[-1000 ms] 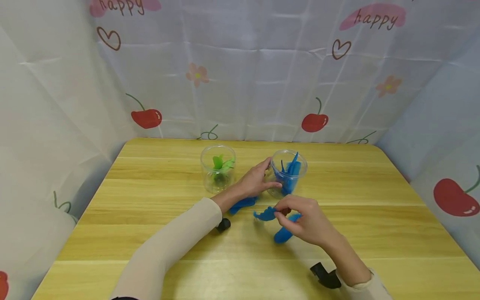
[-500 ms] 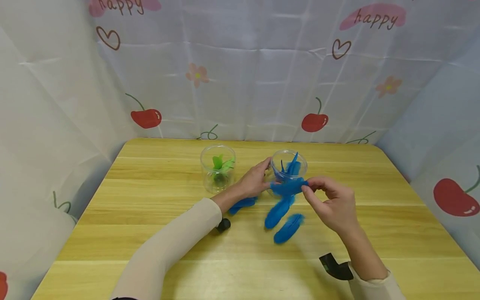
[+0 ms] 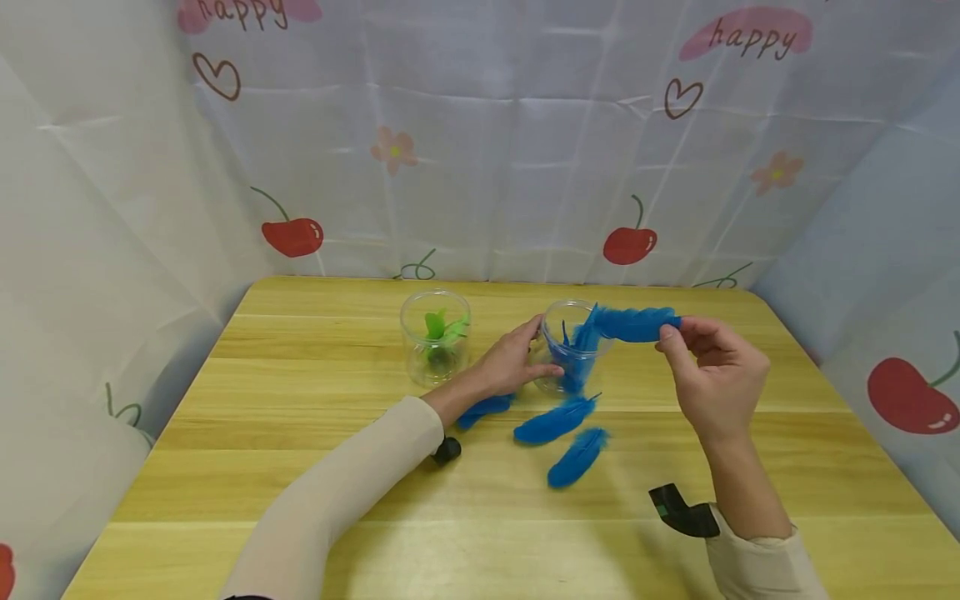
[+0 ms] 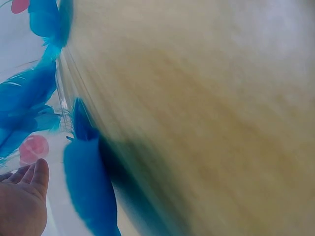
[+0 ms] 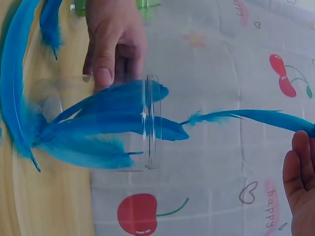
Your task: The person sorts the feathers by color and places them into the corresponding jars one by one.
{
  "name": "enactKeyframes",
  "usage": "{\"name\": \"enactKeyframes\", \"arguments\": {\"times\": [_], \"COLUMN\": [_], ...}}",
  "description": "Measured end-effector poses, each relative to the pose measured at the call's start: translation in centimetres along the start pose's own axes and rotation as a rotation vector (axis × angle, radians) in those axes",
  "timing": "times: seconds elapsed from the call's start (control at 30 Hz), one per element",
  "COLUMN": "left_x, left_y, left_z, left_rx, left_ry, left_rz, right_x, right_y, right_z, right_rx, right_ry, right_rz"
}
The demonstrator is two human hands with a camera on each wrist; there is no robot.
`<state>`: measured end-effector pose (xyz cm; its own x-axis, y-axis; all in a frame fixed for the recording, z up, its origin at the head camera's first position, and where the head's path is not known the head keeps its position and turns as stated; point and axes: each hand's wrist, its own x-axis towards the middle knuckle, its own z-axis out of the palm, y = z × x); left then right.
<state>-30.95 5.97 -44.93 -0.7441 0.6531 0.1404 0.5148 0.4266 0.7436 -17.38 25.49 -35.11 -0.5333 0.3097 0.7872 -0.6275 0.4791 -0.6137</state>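
Observation:
My left hand [image 3: 510,362] holds a clear plastic jar [image 5: 152,152] from its left side, thumb at the front. Several blue feathers stand inside it, some poking past the rim. To the right of the jar, my right hand [image 3: 720,375] is raised and pinches one end of another blue feather [image 3: 637,325] between thumb and fingertips. That feather lies almost level in the head view, its free end overlapping the jar's right rim. In the right wrist view its downy quill end points at the jar's mouth.
Blue feathers [image 3: 551,421] [image 3: 577,458] lie on the wooden table in front of the jar, with more blue [image 3: 486,408] beside my left forearm. A second clear jar [image 3: 438,375] with green feathers [image 3: 435,325] stands to the left. A printed curtain [image 3: 487,167] hangs behind.
My right hand has lifted a blue feather from the table and carried it up and right to the jar. Another feather on the table shifted. My left hand stays on the jar.

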Motion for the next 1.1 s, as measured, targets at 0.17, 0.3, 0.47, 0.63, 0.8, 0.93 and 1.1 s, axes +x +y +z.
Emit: {"name": "enactKeyframes", "arguments": {"times": [0.17, 0.3, 0.47, 0.63, 0.8, 0.93, 1.1], "left_x": [-0.1, 0.0, 0.0, -0.1, -0.1, -0.1, 0.0], "left_y": [0.1, 0.0, 0.0, -0.1, -0.3, -0.3, -0.3], "left_z": [-0.1, -0.1, -0.2, -0.3, -0.2, -0.1, -0.1], "left_rx": [0.009, 0.016, 0.025, 0.022, 0.012, 0.013, 0.018], "left_ry": [0.002, -0.001, -0.001, 0.002, -0.002, 0.001, -0.002], "left_rz": [-0.001, 0.001, -0.009, -0.016, -0.013, -0.015, -0.008], "right_x": [0.3, 0.4, 0.8, 0.7, 0.2, -0.1, -0.4], "right_y": [0.6, 0.6, 0.4, 0.4, 1.3, 2.0, 2.4], "right_z": [-0.2, -0.4, -0.5, -0.4, 0.1, 0.8, 1.3], "right_rx": [-0.014, 0.035, 0.189, 0.171, -0.04, -0.117, -0.189], "right_ry": [0.034, 0.079, 0.136, 0.115, 0.019, -0.057, -0.106], "right_rz": [0.022, 0.036, 0.02, 0.031, 0.088, 0.161, 0.239]}}
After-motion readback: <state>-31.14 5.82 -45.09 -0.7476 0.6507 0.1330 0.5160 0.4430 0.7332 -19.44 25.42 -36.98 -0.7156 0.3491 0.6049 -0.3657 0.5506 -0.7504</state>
